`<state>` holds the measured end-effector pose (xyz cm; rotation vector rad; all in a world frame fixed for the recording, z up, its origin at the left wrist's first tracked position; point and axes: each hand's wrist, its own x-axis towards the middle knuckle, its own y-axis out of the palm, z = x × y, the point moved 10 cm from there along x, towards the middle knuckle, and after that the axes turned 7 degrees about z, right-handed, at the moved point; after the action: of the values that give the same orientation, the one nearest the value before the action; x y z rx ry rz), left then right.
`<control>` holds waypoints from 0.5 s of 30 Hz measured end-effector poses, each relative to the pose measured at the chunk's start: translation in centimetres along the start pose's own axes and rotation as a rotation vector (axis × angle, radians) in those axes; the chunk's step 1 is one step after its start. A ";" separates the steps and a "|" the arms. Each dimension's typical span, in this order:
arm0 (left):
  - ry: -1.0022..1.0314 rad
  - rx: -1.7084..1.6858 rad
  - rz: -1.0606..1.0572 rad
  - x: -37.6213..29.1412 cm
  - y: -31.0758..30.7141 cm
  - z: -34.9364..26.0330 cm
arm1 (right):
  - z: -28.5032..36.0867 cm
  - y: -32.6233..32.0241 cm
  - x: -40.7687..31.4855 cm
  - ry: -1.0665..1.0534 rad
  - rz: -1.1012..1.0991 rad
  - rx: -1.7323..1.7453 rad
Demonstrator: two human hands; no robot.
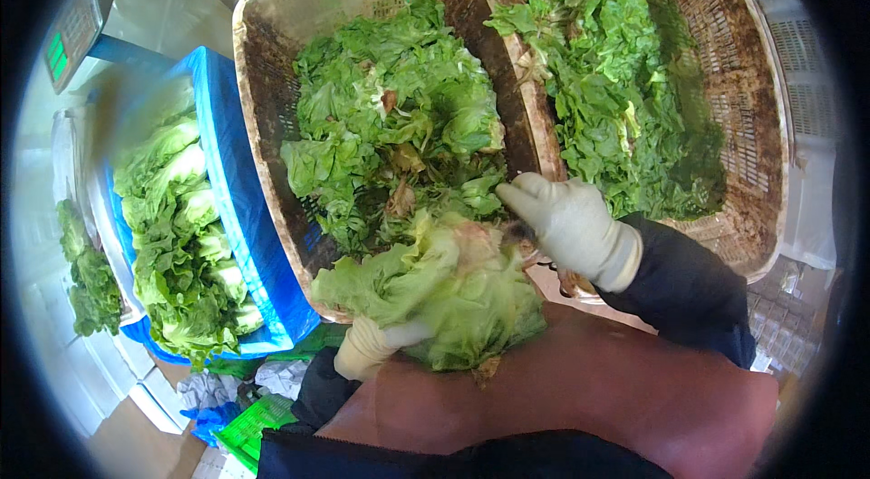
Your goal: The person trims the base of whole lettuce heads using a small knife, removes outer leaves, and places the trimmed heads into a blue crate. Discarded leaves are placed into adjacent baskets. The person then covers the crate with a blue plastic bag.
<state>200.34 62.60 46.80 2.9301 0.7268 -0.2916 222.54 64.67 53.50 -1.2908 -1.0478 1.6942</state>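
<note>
My left hand (370, 348), in a pale glove, grips a loose green lettuce head (469, 295) from below, in front of my reddish-brown apron (598, 377). Some of its leaves are blurred, and one patch near the top looks pinkish-brown. My right hand (574, 224), gloved too, is just right of the lettuce at the near rim of the left crate (255, 119). A dark, blurred shape lies under its fingers; whether it holds that is unclear. Inside this dirty plastic crate is a heap of lettuce (401, 105) with some browned leaves.
A second dirty crate (747, 139) of lettuce leaves (612, 91) adjoins on the right. Left stands a container with a blue plastic liner (234, 139), holding lettuce heads (183, 241). Beyond it is a device with a lit green display (56, 57). A green crate (255, 428) sits low left.
</note>
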 end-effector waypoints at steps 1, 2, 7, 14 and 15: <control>-0.104 -0.211 -0.053 -1.2 0.4 2.2 | -1.4 1.2 0.2 0.062 -0.004 -0.036; -0.174 -0.339 -0.064 -1.8 0.7 2.9 | -4.7 4.1 0.4 0.132 0.062 0.058; -0.209 -0.852 -0.127 -0.2 0.8 2.3 | 0.0 -3.6 -0.1 -0.219 -0.042 1.080; -0.211 -1.103 -0.084 3.8 1.6 2.8 | -1.3 -5.3 1.3 -0.119 -0.211 1.272; -0.187 -1.074 -0.099 4.0 1.4 1.8 | -4.5 -3.3 0.4 0.158 -0.310 1.639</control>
<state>204.15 62.92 44.30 1.8326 0.6942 -0.1140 227.09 67.09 55.72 -0.1211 0.3604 1.4349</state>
